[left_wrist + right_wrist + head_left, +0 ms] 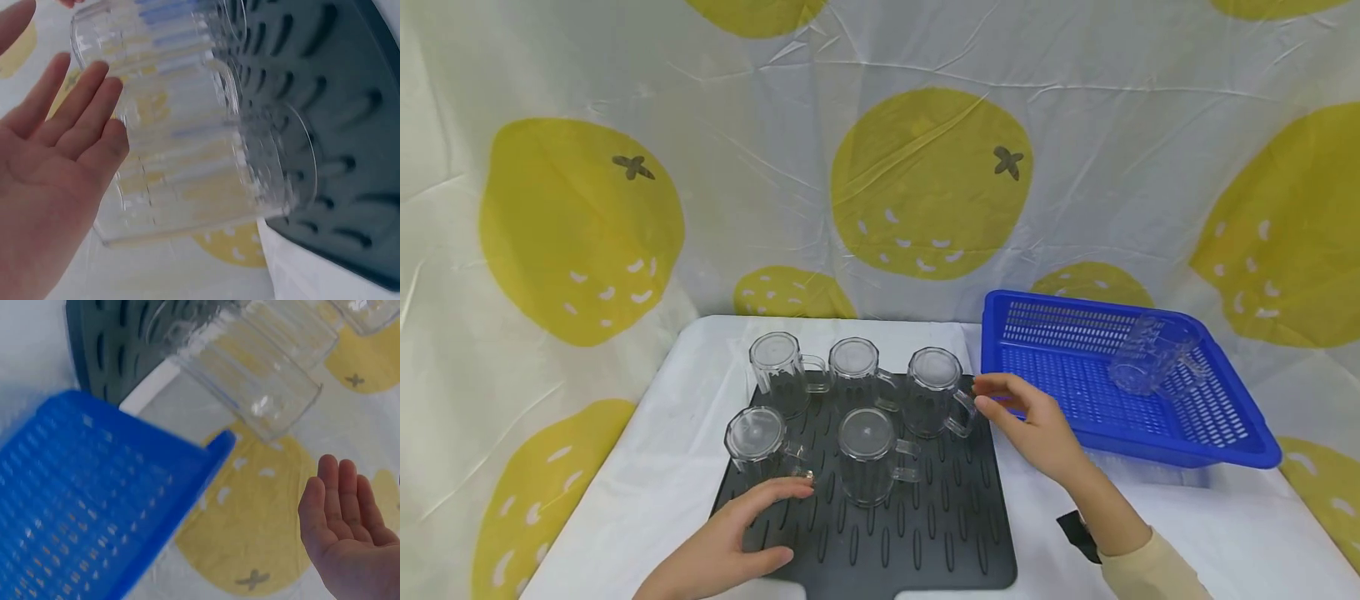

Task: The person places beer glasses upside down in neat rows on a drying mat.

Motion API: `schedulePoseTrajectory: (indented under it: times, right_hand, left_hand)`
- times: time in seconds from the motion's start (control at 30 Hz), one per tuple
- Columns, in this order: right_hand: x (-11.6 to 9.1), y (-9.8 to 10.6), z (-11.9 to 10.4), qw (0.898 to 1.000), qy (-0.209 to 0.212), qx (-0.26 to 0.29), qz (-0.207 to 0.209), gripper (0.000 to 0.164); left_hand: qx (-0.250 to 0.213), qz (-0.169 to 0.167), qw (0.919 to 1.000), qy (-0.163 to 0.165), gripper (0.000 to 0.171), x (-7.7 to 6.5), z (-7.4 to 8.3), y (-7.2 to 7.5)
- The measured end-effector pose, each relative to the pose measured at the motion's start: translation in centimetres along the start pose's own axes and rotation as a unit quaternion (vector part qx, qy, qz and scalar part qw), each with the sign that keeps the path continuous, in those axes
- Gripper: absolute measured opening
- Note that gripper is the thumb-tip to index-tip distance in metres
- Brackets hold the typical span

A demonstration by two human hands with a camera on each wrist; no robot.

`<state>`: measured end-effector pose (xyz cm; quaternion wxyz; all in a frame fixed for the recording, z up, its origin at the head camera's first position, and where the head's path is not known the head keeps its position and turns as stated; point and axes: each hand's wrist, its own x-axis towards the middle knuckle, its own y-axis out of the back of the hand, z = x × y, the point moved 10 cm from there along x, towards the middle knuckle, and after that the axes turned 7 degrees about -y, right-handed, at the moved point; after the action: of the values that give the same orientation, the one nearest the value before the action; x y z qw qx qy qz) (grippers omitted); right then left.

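Observation:
Several clear glass mugs stand upside down on a dark grey ridged drying mat, three in a back row and two in front. My left hand (733,533) is held open beside the front left mug (758,437), thumb spread from the fingers; in the left wrist view its fingers (94,119) overlap that mug's edge, and I cannot tell whether they touch. My right hand (1033,429) hovers between the back right mug (931,400) and the blue basket, fingers loosely bent and holding nothing. The front middle mug (867,458) has its handle toward the right.
A blue plastic basket (1240,417) stands at the right with one glass mug (1142,358) lying in it. The drying mat (955,533) lies on a white-covered table (647,433). Behind hangs a white cloth with yellow fruit prints (925,183).

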<state>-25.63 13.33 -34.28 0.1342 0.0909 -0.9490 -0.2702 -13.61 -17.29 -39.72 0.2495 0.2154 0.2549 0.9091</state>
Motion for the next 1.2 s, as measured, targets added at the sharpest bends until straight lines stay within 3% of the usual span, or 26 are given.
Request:
schedulePoseTrajectory:
  times: [0.23, 0.37, 0.43, 0.53, 0.63, 0.67, 0.77, 0.87, 0.93, 1.07, 1.13, 1.2]
  right_hand:
    - [0.5, 4.2, 0.3, 0.999, 0.0, -0.018, 0.047, 0.03]
    - [1.3, 7.1, 2.1, 0.996, -0.02, -0.021, 0.081, 0.034]
    - [1.7, 8.4, 3.5, 0.995, -0.044, -0.008, 0.089, 0.038]
    - [2.1, 9.9, 5.7, 0.992, -0.085, 0.02, 0.089, 0.042]
    - [2.0, 11.1, 7.5, 0.988, -0.12, 0.039, 0.091, 0.04]
    - [2.0, 11.6, 8.0, 0.986, -0.129, 0.039, 0.095, 0.039]
    - [1.7, 13.1, 9.3, 0.982, -0.144, 0.036, 0.117, 0.029]
    - [1.2, 15.6, 10.6, 0.97, -0.153, 0.049, 0.182, 0.017]
    - [0.7, 17.7, 11.7, 0.951, -0.163, 0.067, 0.254, 0.008]
    - [-1.2, 21.5, 14.4, 0.898, -0.194, 0.105, 0.382, 0.009]
    - [-1.9, 22.7, 15.6, 0.883, -0.21, 0.102, 0.408, 0.014]
    - [-2.4, 23.5, 16.7, 0.876, -0.227, 0.084, 0.417, 0.017]
  left_hand:
    - [0.052, -0.007, 0.9964, 0.067, 0.044, -2.3, -3.0, 1.8]
    - [0.076, -0.015, 0.986, 0.148, 0.043, -3.8, -5.4, 2.5]
    - [0.084, -0.008, 0.974, 0.21, 0.043, -4.7, -6.8, 3.0]
    - [0.092, 0.03, 0.9468, 0.307, 0.047, -5.9, -8.7, 3.7]
    - [0.112, 0.074, 0.9206, 0.367, 0.058, -6.7, -9.7, 4.3]
    - [0.116, 0.083, 0.916, 0.375, 0.064, -6.8, -9.9, 4.3]
    - [0.133, 0.083, 0.9136, 0.375, 0.087, -6.7, -10.1, 4.1]
    - [0.125, 0.073, 0.9194, 0.366, 0.106, -6.5, -10.3, 3.4]
    - [0.106, 0.067, 0.9246, 0.36, 0.112, -6.3, -10.6, 2.8]
    - [0.076, 0.067, 0.9344, 0.342, 0.116, -6.1, -10.9, 1.8]
    - [0.074, 0.061, 0.939, 0.33, 0.116, -6.2, -11.1, 1.3]
    - [0.069, 0.057, 0.9396, 0.33, 0.117, -6.4, -11.5, 1.0]
